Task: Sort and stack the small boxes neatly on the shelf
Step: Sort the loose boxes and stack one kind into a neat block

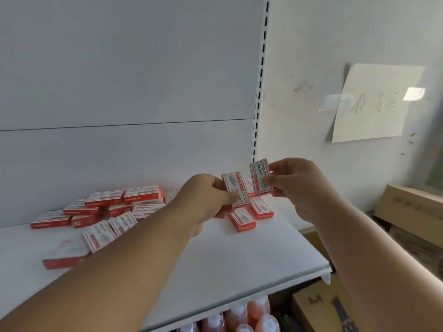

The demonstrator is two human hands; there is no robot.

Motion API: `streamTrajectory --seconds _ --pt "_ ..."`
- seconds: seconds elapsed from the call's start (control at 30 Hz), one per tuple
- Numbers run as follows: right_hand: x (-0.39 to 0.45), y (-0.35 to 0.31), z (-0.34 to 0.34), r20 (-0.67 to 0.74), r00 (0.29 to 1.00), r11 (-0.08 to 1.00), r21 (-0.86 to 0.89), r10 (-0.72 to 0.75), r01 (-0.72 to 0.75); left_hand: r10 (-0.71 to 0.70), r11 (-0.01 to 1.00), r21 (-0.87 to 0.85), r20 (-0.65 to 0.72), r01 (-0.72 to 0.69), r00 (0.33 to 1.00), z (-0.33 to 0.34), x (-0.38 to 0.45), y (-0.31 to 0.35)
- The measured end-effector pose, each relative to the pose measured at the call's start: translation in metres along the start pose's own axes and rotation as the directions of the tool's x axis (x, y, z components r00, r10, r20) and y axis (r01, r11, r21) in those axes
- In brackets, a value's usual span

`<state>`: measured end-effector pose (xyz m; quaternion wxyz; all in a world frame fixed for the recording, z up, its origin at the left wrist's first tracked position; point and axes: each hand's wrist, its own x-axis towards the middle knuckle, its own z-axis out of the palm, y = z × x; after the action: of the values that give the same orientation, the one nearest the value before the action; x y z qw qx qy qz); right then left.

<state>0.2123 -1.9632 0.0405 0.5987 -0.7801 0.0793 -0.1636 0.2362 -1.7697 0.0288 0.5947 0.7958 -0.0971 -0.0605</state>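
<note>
- The left hand (206,197) pinches one small red-and-white cardboard box (236,189) between thumb and fingers, held up above the white metal shelf (239,255); the right hand (297,185) grips a second box of the same kind (260,176) by its edges, face toward the camera; the two held boxes sit just beside each other, apparently not touching, near the shelf's back right corner
- Beneath the held boxes, on the shelf, lie two more red boxes (250,215) side by side, flat and roughly parallel; whether they begin a neat row I judge likely, though more boxes behind them are hidden by the hands
- Toward the shelf's left half sprawls a loose heap of red-and-white boxes (107,209), lying at mixed angles, some overlapping, some face up and some on edge; one blurred box (67,256) lies nearest the shelf's front edge
- Progress, as a judgement: early; no tidy stack is visible, most boxes are unsorted, and only the pair by the right end looks placed; what remains is to set down the two held boxes, then gather and align the heap
- Beyond the shelf's right end a white paper sheet (374,104) is taped to the wall; brown cardboard cartons (412,207) stand lower down; under the shelf, orange bottles (249,317) show
</note>
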Motion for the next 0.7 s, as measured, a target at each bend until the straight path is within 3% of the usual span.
streamTrajectory --seconds 0.17,0.4,0.53,0.7 --pt "0.027 0.038 -0.007 0.11 0.99 0.948 -0.315 0.092 -0.053 -0.109 0.947 0.305 0.018 0.098 0.994 0.029 0.025 -0.006" --pt "0.037 0.044 -0.006 0.215 0.976 0.781 -0.603 -0.035 0.161 -0.161 0.85 0.499 -0.06 0.169 0.985 0.03 0.031 -0.001" --pt "0.032 0.036 -0.002 0.245 0.963 0.72 -0.648 -0.11 0.247 -0.15 0.826 0.535 -0.094 0.177 0.984 0.031 0.026 -0.002" --pt "0.017 0.021 0.023 0.306 0.913 0.703 -0.586 -0.268 0.403 0.039 0.797 0.595 -0.219 0.102 0.975 0.017 0.005 -0.009"
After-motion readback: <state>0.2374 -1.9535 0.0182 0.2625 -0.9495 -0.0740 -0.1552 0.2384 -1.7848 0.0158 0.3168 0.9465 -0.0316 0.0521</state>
